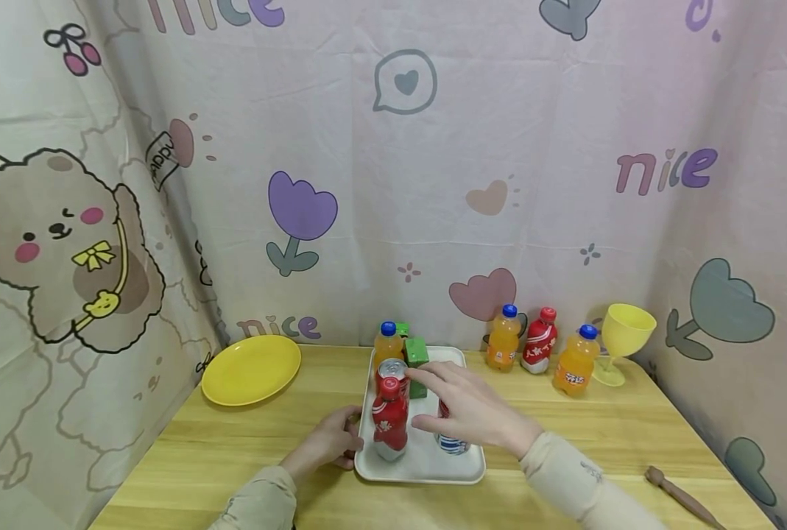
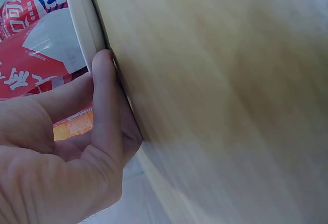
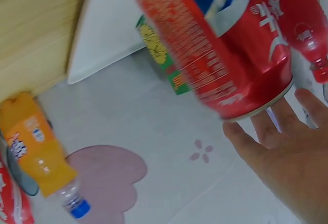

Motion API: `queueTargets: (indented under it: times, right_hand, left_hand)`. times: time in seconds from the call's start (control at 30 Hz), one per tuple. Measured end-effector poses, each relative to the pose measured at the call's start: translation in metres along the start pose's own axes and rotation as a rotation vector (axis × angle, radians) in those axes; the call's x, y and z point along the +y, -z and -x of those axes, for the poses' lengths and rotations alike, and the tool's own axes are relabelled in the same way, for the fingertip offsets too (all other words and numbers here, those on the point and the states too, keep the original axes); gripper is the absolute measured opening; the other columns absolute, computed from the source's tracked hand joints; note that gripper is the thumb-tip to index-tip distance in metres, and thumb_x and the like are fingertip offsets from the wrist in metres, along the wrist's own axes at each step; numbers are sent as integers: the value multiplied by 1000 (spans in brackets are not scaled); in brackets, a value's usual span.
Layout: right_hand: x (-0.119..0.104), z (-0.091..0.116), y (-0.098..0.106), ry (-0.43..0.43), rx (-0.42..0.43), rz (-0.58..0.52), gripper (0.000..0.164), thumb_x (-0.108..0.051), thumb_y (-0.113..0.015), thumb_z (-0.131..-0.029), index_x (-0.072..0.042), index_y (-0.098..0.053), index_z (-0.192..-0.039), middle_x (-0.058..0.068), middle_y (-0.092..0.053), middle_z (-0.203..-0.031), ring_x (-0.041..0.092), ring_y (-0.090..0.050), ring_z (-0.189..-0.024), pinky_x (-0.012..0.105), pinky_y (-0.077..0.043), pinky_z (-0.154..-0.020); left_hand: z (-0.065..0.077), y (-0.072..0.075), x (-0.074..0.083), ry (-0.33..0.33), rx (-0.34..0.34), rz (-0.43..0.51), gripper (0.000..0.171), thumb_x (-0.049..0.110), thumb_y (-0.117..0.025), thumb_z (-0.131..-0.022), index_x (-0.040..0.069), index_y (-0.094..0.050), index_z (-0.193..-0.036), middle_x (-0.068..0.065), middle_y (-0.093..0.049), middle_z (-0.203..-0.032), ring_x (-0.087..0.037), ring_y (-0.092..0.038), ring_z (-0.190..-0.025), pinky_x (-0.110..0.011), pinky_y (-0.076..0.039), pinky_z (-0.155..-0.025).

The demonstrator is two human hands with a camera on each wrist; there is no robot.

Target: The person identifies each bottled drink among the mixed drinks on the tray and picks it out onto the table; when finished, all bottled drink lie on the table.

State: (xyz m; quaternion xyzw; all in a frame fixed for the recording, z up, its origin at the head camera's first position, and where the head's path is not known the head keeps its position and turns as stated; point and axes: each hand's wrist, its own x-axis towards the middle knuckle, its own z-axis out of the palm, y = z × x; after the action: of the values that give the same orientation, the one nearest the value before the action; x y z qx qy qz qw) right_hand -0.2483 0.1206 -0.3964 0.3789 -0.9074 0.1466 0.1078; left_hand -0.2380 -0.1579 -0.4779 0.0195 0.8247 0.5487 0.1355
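A white tray (image 1: 426,467) lies on the wooden table. My left hand (image 1: 332,438) grips its left edge, fingers bent at the rim in the left wrist view. My right hand (image 1: 469,412) is over the tray's right side, partly hiding a red and blue soda can (image 1: 453,444). In the right wrist view its spread fingertips are right at the end rim of that can (image 3: 241,55). On the tray's left side stand a red-labelled bottle (image 1: 389,423), another can (image 1: 393,366) and an orange soda bottle (image 1: 388,343), beside green cartons (image 1: 416,352).
Back right on the table (image 1: 539,486) stand two orange soda bottles (image 1: 503,340) (image 1: 575,364), a red-labelled bottle (image 1: 540,342) and a yellow goblet (image 1: 625,331). A yellow plate (image 1: 250,370) is at back left, a brown stick (image 1: 681,497) at front right. A printed curtain (image 1: 393,184) hangs behind.
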Motion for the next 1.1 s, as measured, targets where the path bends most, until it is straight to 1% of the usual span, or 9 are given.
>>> queueTargets:
  times: [0.1,0.23,0.37,0.5,0.67,0.77,0.9,1.0,1.1]
  right_hand:
    - [-6,-6,-1,4,-30,3,72,-65,-65,-95,-30,-50,-156,-3,-60,-149,20,-58,-133,48,-57,-110]
    - [-11,-14,-2,-13,-69,5,70,-66,-66,-94,-26,-58,-151,-4,-63,-142,17,-61,-124,44,-58,-106]
    - [-13,-20,-4,-48,-113,-9,68,-65,-68,-93,-22,-63,-145,-1,-66,-139,20,-62,-121,46,-59,-105]
    - [-14,-25,-7,-78,-170,-8,70,-65,-70,-91,-20,-64,-144,1,-67,-139,22,-63,-120,47,-59,-104]
    - [-17,-30,-10,-117,-216,-21,71,-68,-71,-88,-22,-65,-141,1,-69,-137,20,-64,-115,46,-59,-100]
    - [-20,-33,-11,-144,-233,-52,67,-70,-72,-87,-24,-67,-136,-3,-72,-132,15,-65,-105,40,-59,-93]
    - [-22,-37,-12,-200,-276,-127,74,-68,-76,-84,-21,-65,-140,-7,-75,-119,9,-63,-91,29,-57,-78]
    - [-24,-40,-14,-226,-295,-160,78,-65,-79,-83,-18,-62,-143,-10,-74,-108,8,-61,-84,24,-54,-70]
    - [-24,-41,-15,-228,-299,-176,75,-61,-82,-82,-17,-63,-140,-11,-73,-101,7,-60,-82,22,-52,-67]
  left_hand:
    - [1,0,1,-4,5,-3,69,-11,-64,-88,-9,-41,-153,-9,-52,-87,-18,-55,-66,-23,-55,-49]
    - [0,0,1,-6,6,-4,68,-11,-65,-89,-9,-41,-153,-9,-52,-88,-18,-55,-66,-23,-55,-50]
    - [0,1,0,-10,6,-9,67,-10,-65,-90,-9,-41,-153,-10,-53,-89,-18,-56,-67,-24,-56,-50]
    - [0,1,0,-12,8,-11,67,-10,-65,-90,-9,-42,-153,-10,-53,-89,-18,-56,-67,-24,-56,-50]
    - [0,0,0,-11,12,-4,68,-11,-64,-89,-10,-42,-153,-11,-54,-90,-18,-57,-67,-24,-56,-50]
    - [0,0,0,-7,17,-2,68,-11,-64,-88,-10,-42,-152,-11,-54,-91,-18,-57,-68,-24,-56,-50]
    - [0,0,0,-8,17,-9,68,-11,-65,-88,-10,-42,-152,-11,-53,-90,-19,-57,-68,-25,-57,-50]
    - [0,-1,-1,-14,13,-5,68,-11,-65,-88,-10,-43,-152,-11,-53,-90,-19,-58,-69,-25,-58,-51]
    - [0,0,-1,-25,8,4,68,-12,-64,-87,-11,-43,-151,-11,-53,-90,-19,-58,-68,-26,-58,-51]
